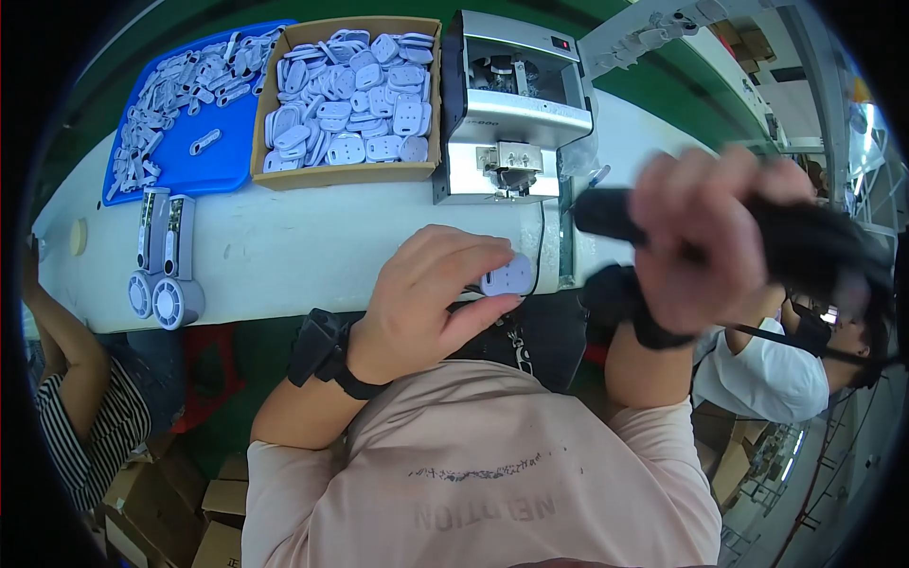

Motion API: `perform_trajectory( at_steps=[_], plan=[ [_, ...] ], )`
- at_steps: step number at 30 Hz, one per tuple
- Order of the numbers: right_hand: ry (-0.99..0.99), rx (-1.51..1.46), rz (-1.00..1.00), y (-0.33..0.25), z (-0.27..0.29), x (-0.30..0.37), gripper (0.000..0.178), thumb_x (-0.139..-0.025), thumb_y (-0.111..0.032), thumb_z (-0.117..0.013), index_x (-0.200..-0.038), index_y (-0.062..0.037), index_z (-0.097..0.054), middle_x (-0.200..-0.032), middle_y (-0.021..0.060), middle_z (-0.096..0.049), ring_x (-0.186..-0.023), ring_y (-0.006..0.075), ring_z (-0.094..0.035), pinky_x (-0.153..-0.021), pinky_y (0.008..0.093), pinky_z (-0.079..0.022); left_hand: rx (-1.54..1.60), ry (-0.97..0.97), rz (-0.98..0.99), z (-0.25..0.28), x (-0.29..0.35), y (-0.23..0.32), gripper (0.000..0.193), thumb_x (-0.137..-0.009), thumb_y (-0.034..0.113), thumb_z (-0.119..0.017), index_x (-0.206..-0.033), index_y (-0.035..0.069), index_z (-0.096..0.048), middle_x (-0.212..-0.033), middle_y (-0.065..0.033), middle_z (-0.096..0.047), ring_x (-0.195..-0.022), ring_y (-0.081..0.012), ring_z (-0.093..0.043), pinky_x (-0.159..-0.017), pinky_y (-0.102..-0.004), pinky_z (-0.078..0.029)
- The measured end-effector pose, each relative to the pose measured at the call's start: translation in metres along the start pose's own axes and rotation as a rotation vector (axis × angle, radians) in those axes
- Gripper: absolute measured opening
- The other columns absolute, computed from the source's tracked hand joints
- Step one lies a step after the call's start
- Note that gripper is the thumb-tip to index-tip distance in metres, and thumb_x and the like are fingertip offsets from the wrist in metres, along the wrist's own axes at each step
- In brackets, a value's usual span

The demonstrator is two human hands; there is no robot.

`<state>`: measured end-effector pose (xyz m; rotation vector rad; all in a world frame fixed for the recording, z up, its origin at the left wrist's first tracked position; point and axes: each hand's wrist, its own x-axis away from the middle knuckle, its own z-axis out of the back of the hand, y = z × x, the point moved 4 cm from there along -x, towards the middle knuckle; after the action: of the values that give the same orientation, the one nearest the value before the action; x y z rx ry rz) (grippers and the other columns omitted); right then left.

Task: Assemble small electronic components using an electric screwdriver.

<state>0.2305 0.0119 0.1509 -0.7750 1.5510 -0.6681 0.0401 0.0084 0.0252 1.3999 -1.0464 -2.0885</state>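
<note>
Near the table's front edge, my left hand (426, 298) grips a small white plastic casing (509, 275) between fingers and thumb. The casing has rounded corners and small holes in its upper face. My right hand (705, 241), smeared by motion, is raised to the right of the casing and apart from it. Its fingers wrap round a black power tool (606, 214) with a thick rounded end, shaped like an electric screwdriver. Blur hides the tool's tip. Both wrists carry black straps, the left one with a black box-shaped device.
Behind my hands stand a silver-black machine (516, 109), a cardboard box (350, 174) of white casings and a blue tray (227, 175) of small white parts. Two white handheld fans (170, 256) lie at left on the white table (284, 237). People sit on both sides.
</note>
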Motion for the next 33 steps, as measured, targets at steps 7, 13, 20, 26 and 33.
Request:
perform_trajectory(
  at_steps=[7,13,20,26,33],
  plan=[
    [0.043,0.204,-0.189,0.074,0.006,0.009,0.04,-0.092,0.007,-0.066,-0.127,-0.0054,-0.052,-0.085,0.0086,-0.063,-0.064,0.0208,-0.06,-0.063,0.0389,-0.053,-0.012,0.0,0.028,0.003,-0.001,0.006,0.043,-0.079,0.011,-0.089,-0.118,0.004,-0.071,-0.111,-0.0112,-0.075,-0.093,-0.0329,-0.07,-0.082,-0.0415,-0.056],
    [0.051,0.352,-0.516,0.077,0.009,0.036,0.042,-0.092,0.006,-0.066,-0.129,-0.006,-0.051,-0.084,0.0079,-0.063,-0.065,0.0196,-0.061,-0.062,0.038,-0.053,-0.008,0.03,0.005,0.004,-0.003,0.001,0.043,-0.078,0.009,-0.088,-0.117,0.004,-0.071,-0.11,-0.0107,-0.075,-0.093,-0.0326,-0.07,-0.081,-0.0411,-0.056],
    [-0.239,-0.123,-0.033,-0.034,-0.005,0.001,0.035,-0.104,-0.013,-0.06,-0.138,-0.0122,-0.051,-0.082,0.0013,-0.049,-0.06,0.0148,-0.051,-0.059,0.0323,-0.046,-0.017,-0.006,0.01,0.0,-0.008,0.002,0.043,-0.078,0.008,-0.088,-0.117,0.004,-0.072,-0.109,-0.0109,-0.075,-0.093,-0.0328,-0.07,-0.08,-0.0415,-0.056],
    [-0.214,-0.111,-0.071,-0.028,-0.022,0.009,0.039,-0.106,-0.015,-0.059,-0.142,-0.014,-0.045,-0.087,0.002,-0.053,-0.063,0.015,-0.053,-0.061,0.0327,-0.048,-0.019,-0.005,0.013,0.0,-0.012,0.004,0.041,-0.077,0.007,-0.089,-0.115,0.005,-0.073,-0.109,-0.0109,-0.075,-0.093,-0.0323,-0.07,-0.079,-0.0412,-0.056],
    [-0.167,0.007,-0.144,-0.024,-0.035,0.008,0.043,-0.104,-0.015,-0.066,-0.138,-0.0153,-0.04,-0.085,0.0021,-0.054,-0.061,0.0163,-0.055,-0.06,0.0338,-0.05,-0.057,-0.008,-0.045,-0.002,-0.01,0.004,0.035,-0.077,0.007,-0.089,-0.109,0.008,-0.076,-0.109,-0.0104,-0.073,-0.091,-0.0318,-0.069,-0.078,-0.04,-0.056]
  ],
)
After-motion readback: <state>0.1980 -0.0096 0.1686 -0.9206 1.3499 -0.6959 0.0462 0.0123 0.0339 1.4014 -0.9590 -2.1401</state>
